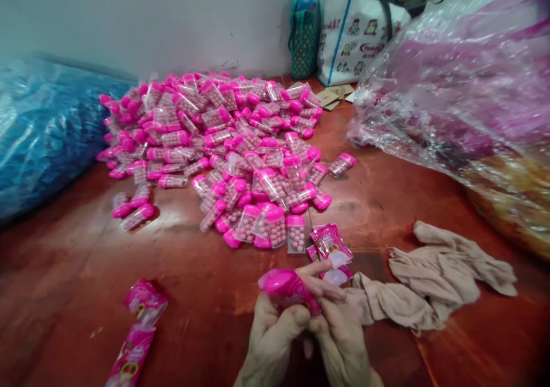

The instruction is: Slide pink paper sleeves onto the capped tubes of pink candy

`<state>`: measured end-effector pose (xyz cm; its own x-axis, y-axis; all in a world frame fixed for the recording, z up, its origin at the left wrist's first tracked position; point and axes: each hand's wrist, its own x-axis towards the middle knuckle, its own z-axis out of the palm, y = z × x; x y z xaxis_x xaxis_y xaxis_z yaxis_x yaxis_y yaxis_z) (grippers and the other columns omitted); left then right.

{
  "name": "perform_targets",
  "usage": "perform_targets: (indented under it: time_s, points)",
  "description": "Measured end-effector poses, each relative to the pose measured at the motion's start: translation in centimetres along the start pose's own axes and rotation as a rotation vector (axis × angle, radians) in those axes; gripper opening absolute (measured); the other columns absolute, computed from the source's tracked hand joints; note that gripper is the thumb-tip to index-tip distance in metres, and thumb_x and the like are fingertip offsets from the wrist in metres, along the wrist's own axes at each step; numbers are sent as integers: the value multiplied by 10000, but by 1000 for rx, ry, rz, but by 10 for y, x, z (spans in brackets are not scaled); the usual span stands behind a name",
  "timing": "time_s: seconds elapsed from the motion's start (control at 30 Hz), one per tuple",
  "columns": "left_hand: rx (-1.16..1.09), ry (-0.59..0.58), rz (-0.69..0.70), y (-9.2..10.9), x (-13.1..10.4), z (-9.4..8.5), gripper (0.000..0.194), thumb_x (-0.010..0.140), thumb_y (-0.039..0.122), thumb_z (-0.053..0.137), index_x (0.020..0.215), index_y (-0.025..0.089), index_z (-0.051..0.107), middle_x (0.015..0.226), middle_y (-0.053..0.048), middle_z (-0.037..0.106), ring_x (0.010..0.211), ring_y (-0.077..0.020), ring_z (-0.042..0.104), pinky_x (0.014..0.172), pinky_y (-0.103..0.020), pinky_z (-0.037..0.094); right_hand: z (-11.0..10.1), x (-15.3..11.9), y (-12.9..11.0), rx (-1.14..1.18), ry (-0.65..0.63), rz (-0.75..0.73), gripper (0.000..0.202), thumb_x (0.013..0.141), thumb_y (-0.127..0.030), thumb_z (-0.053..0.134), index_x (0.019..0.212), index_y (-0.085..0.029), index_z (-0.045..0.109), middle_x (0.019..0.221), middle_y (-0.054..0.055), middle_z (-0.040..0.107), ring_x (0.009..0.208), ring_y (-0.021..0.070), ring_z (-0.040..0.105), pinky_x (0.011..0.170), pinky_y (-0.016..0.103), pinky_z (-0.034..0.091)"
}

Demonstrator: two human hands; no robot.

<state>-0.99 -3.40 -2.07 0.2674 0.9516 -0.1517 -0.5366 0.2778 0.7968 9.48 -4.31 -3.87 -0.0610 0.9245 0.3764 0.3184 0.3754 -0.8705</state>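
Between my two hands, low in the middle of the view, is a pink-capped candy box (286, 286), partly wrapped in a printed pink sleeve. My left hand (270, 335) is closed around it, thumb on top. The thumb of my right hand (339, 324) presses at the near end, while its forefinger stretches along the far side. Fingers hide much of the box. Just beyond, printed pink sleeves (330, 243) lie in a small stack beside a large heap of clear boxes (215, 129) with pink caps and small pink balls inside.
Wrapped boxes (131, 355) lie at the lower left. Beige cloth sleeves (429, 284) are crumpled at right. A blue plastic bag (47, 135) stands left, a clear bag with pink contents (464, 83) right. A white carrier bag (361, 37) and cardboard pieces (333, 97) are by the wall.
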Motion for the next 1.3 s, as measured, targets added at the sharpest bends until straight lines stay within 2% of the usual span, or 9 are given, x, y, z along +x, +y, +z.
perform_targets:
  time_s: [0.33,0.43,0.53,0.63,0.77,0.9,0.97,1.17,1.3]
  points:
    - [26,-38,-95,8,-1,-2,322,746,418,624,901,142,680,985,-117,654,545,-84,530,386,-143,369,2,3,7,-151,47,-99,406,948,-449,257,936,-238,604,542,-8,583,405,149,532,362,255,372]
    - [0,-24,-116,6,-2,-2,349,741,438,628,916,141,682,1003,-118,651,489,-52,476,365,-137,364,2,-1,2,-63,-41,11,380,949,-430,292,989,-213,602,646,24,635,524,167,592,468,259,441]
    - [-50,98,-83,6,-2,-1,390,743,474,621,978,166,667,972,-108,674,420,-26,402,340,-138,365,3,-5,-3,189,-156,222,313,953,-372,343,854,-205,588,547,-18,582,439,117,535,432,211,403]
    - [-17,270,8,12,2,-1,389,771,490,580,986,179,669,966,-107,689,498,-94,538,360,-169,412,6,-8,-3,346,-262,409,275,945,-358,379,777,-197,525,497,-54,518,360,74,462,392,179,352]
    - [36,365,59,22,8,-6,215,811,310,572,876,162,714,959,-105,708,780,-211,656,619,-274,530,3,-4,-6,355,-305,415,298,941,-409,347,865,-193,537,564,-34,556,427,90,500,466,197,393]
    - [172,298,83,24,7,-4,192,803,206,576,912,152,724,1076,-114,686,1117,-266,543,922,-343,432,-4,11,-14,255,-190,309,324,900,-468,414,1075,-220,528,863,26,646,722,154,596,627,233,452]
    - [198,241,60,23,5,-2,204,809,187,564,928,147,725,1140,-116,661,1142,-265,526,966,-343,391,-6,15,-17,187,-216,288,222,898,-389,469,1034,-234,553,932,18,652,812,159,598,691,230,448]
    - [34,320,-31,24,7,-4,243,853,224,505,896,135,727,966,-125,720,971,-251,625,839,-340,476,-12,4,-16,14,-407,355,157,918,-286,455,879,-224,594,730,-10,646,702,161,575,649,265,421]
    - [24,421,33,25,9,-11,277,856,281,508,839,106,722,869,-117,723,938,-233,629,820,-309,480,-19,2,-17,184,-494,373,320,937,-246,414,656,-191,556,560,-38,568,516,94,545,536,212,410]
